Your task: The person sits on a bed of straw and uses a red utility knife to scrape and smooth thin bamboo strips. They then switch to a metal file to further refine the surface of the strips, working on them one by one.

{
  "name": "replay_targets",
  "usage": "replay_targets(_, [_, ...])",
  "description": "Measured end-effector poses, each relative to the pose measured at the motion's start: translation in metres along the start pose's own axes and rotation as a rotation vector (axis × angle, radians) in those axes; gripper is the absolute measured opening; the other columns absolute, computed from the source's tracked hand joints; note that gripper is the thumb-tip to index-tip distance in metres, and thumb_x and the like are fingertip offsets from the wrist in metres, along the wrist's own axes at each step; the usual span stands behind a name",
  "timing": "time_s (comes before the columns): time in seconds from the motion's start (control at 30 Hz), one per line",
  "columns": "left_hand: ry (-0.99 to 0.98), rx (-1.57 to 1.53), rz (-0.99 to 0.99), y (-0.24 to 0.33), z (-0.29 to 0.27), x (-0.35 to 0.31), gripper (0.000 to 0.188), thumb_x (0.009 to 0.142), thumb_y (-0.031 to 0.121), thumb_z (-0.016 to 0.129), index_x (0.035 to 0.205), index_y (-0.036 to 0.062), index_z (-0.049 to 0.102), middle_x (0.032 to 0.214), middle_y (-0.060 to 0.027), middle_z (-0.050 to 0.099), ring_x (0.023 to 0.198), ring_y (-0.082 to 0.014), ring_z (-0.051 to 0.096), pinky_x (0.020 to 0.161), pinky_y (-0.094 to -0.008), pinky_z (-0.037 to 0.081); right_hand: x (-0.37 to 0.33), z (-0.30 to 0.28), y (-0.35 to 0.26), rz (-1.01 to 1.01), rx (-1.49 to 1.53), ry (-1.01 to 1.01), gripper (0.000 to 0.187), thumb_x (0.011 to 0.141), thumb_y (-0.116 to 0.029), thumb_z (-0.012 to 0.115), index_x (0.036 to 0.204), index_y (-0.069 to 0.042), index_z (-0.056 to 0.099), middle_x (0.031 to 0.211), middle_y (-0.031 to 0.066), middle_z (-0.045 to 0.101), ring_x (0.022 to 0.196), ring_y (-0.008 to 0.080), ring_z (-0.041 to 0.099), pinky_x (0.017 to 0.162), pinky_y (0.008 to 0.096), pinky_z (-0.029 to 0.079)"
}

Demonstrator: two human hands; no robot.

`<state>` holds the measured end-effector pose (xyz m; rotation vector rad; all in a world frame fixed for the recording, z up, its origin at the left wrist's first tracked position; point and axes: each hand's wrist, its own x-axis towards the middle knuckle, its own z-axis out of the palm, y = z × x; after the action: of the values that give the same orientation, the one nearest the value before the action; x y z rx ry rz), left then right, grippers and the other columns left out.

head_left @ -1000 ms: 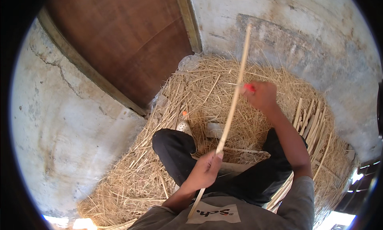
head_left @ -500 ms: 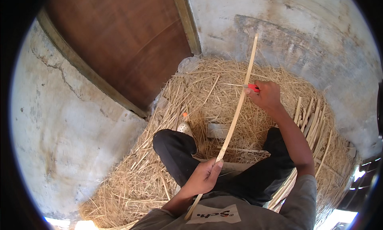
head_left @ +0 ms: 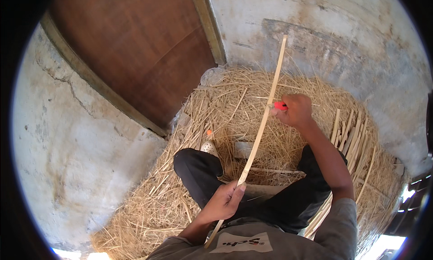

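Downward from the head camera, the left hand (head_left: 224, 202) is closed around the lower part of a long, thin, pale-yellow strip of split wood or bamboo (head_left: 259, 140), which slants from the front of a dark grey shirt (head_left: 293, 247) up and to the right, its far end seen against a stained, whitish plaster wall (head_left: 361, 43). Further along the strip, the right hand (head_left: 295, 111) is curled shut around a small red-handled tool (head_left: 280, 106), its thumb at or just beside the strip; the tool's tip seems to meet the wood, though it is too small to tell for certain. Beneath lies a thick layer of dry golden straw (head_left: 149, 215). Black-trousered legs (head_left: 198, 172) are bent to either side, and a bundle of pale split sticks (head_left: 354, 138) lies beyond the right forearm. At upper left stands a reddish-brown wooden door (head_left: 140, 48).
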<state>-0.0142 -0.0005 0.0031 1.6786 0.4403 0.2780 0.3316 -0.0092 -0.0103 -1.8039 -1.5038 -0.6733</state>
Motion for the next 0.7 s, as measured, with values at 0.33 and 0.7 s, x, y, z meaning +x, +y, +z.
replay_targets(0.33, [-0.086, -0.077, -0.112, -0.002, 0.002, -0.029, 0.023, 0.102, 0.018, 0.044, 0.086, 0.0027, 0.047, 0.059, 0.0038, 0.034, 0.054, -0.0051, 0.031, 0.047, -0.0271, 0.029, 0.013, -0.002, 0.045, 0.397, -0.177, -0.097, 0.064, 0.088, -0.066, 0.049, 0.062, -0.008, 0.059, 0.046, 0.0066, 0.046, 0.042, 0.0249, 0.048, 0.045, 0.0402, 0.038])
replay_targets(0.7, [-0.181, -0.020, -0.072, -0.012, -0.008, -0.068, 0.022, 0.101, 0.016, 0.045, 0.085, 0.0022, 0.047, 0.057, -0.0035, 0.033, 0.052, -0.0114, 0.031, 0.048, -0.0317, 0.031, 0.006, -0.022, 0.125, 0.475, -0.338, -0.110, 0.065, 0.092, -0.064, 0.041, 0.078, -0.006, 0.068, 0.058, 0.0151, 0.059, 0.058, 0.0312, 0.060, 0.056, 0.0434, 0.046])
